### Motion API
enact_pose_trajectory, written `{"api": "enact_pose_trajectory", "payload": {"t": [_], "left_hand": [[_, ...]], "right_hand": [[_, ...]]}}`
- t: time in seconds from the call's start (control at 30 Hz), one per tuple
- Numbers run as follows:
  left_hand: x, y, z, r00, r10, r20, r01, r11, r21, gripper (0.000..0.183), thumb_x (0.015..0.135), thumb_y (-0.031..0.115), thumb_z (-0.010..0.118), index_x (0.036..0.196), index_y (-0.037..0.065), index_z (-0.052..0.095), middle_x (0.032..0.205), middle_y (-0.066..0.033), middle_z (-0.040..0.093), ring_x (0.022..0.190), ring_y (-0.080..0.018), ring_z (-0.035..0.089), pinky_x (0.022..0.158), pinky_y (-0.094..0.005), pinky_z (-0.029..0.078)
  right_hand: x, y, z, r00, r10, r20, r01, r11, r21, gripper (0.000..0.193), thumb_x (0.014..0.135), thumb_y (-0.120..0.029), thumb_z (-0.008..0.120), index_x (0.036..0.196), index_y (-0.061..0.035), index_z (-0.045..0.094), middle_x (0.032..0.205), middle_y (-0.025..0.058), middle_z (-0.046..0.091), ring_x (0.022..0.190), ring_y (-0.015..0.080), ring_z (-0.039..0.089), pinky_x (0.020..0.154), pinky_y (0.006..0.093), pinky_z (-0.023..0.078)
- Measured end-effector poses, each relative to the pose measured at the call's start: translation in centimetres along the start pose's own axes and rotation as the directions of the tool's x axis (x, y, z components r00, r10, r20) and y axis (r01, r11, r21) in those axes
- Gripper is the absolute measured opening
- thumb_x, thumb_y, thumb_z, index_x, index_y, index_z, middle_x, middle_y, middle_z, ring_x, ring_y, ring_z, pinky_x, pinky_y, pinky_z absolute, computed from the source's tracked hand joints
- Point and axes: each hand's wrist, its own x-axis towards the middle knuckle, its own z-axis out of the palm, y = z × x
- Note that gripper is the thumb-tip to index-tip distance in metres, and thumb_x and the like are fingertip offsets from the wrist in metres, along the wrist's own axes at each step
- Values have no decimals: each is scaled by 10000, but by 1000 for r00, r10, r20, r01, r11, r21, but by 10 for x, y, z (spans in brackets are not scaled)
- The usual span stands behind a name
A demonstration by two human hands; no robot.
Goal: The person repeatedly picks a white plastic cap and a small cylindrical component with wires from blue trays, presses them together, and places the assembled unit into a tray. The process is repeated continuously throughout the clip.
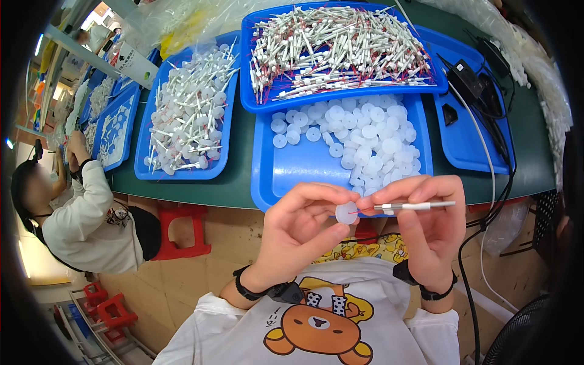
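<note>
While the left grip (295, 228) pinches a translucent disc (346, 213), the right grip (433, 228) clamps a slim white rod (417, 206).

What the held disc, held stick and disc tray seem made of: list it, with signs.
Held disc: probably silicone or soft plastic, satin; it looks milky and translucent.
Held stick: white part probably plastic, being smooth and opaque; grey end possibly metal, judging by colour alone.
Disc tray: likely moulded plastic, glossy; rounded corners, even blue, bright highlights.
</note>
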Motion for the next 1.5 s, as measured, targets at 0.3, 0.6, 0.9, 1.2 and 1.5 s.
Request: {"api": "enact_pose_trajectory", "payload": {"t": [0.3,0.6,0.9,1.2,1.5], "left_hand": [[2,0,1,999,33,-6,-31,991,130,375,835,-135,663,1195,-41,608,1244,-165,563,1192,-238,566,994,-371,494],[2,3,-2,1000,25,-10,-22,965,260,356,807,-132,702,1150,-51,649,1175,-169,611,1119,-244,616,939,-340,542],[8,9,-7,998,50,39,-62,901,430,356,769,-141,723,1107,-32,702,1088,-156,681,949,-198,675,777,-285,589],[9,15,-8,997,-80,22,54,823,566,338,760,-91,755,1086,-3,734,963,-119,719,816,-165,686,699,-271,556],[13,33,-25,986,-168,0,149,875,461,333,747,-83,782,1070,-23,726,974,-116,700,867,-155,644,779,-265,518]], "right_hand": [[5,-11,-4,992,-107,67,127,813,-569,243,697,107,741,891,-9,652,846,77,686,717,210,602,612,287,443],[1,-14,-13,947,-202,249,320,575,-753,286,701,24,798,972,16,710,741,62,624,614,211,556,522,307,410],[-9,-13,-9,989,145,39,-105,852,-512,146,807,20,737,953,22,727,655,82,643,542,149,586,487,268,423],[-17,-10,-3,796,588,-142,-599,799,-48,120,922,-30,658,978,51,727,692,62,678,601,86,628,514,211,464],[-8,-2,6,623,782,28,-768,604,213,190,960,-71,622,1104,39,679,718,55,675,645,87,630,569,219,477]]}}
